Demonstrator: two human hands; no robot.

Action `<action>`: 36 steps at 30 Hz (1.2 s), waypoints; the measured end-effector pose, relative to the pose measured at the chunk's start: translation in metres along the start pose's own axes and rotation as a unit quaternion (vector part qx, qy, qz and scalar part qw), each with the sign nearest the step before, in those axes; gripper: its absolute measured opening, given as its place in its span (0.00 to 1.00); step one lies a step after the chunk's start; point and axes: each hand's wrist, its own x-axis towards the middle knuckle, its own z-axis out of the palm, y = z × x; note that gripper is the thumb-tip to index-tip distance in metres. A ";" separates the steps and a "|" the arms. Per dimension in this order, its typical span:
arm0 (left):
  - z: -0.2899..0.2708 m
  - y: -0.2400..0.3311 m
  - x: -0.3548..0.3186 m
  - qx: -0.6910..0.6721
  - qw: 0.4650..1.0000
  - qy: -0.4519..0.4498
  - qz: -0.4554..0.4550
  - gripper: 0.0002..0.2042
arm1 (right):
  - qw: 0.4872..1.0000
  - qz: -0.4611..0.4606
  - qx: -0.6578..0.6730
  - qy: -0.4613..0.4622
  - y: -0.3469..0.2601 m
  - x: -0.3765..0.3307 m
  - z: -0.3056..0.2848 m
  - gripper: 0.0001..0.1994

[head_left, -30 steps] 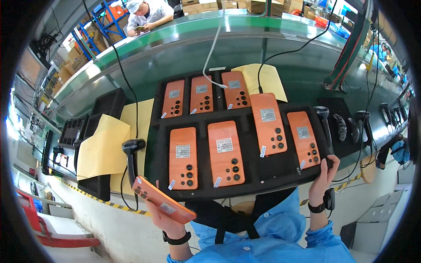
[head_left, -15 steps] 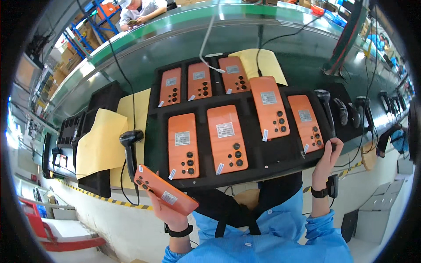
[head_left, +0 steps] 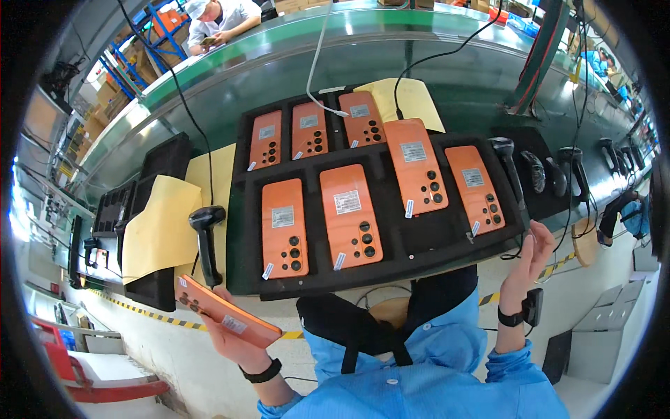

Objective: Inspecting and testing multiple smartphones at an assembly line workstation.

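My left hand (head_left: 236, 343) is closed around an orange smartphone (head_left: 232, 311), which is tilted with its camera side up, off the front left of the black foam tray (head_left: 426, 244). Empty and with fingers stretched out, my right hand (head_left: 528, 262) hovers just off the tray's right front corner. Several orange phones lie camera side up in the tray, each with a white label, among them one at the front left (head_left: 284, 230) and one at the right (head_left: 475, 190). Another phone (head_left: 419, 167) with a black cable at its top edge rests across a tray divider.
Black handheld scanners stand to the left (head_left: 206, 237) and right (head_left: 507, 167) of the tray. Yellow paper sheets (head_left: 162, 227) cover dark trays at the left. A white cable (head_left: 315, 66) hangs over the back row. Across the conveyor a person (head_left: 222, 24) sits.
My left hand has moved left and slightly down with the phone. My right hand has drawn back from the tray's edge, its fingers now extended. The view has shifted slightly.
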 end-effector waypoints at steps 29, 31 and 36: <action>0.127 -0.024 0.021 0.151 0.971 -0.127 -0.135 0.18 | 0.816 -0.249 0.491 -0.175 -0.211 -0.041 0.148 0.16; 0.127 -0.026 0.021 0.135 0.974 -0.122 -0.137 0.18 | 0.812 -0.318 0.448 -0.198 -0.200 -0.039 0.149 0.16; 0.133 -0.027 0.018 0.138 0.975 -0.142 -0.099 0.19 | 0.676 -0.560 0.226 -0.422 -0.171 0.012 0.135 0.17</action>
